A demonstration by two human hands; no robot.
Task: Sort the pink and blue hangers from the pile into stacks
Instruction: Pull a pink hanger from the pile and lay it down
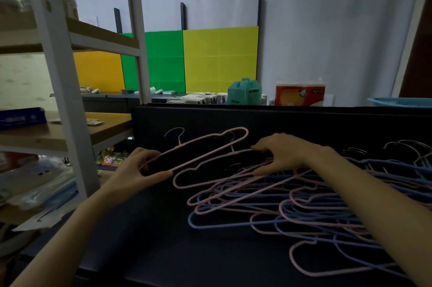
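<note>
A tangled pile of pink and blue hangers covers the right half of the dark table. My left hand pinches the left end of a pink hanger, which is raised above the table at the back left, its metal hook pointing away. My right hand grips the neck of a second pink hanger that lies at the pile's left edge, fingers curled around it. Several hangers lie under my right forearm.
A dark upright panel borders the table's far side. White shelving with clutter stands close on the left. Behind the panel are a teal box, a tissue pack and a blue basket.
</note>
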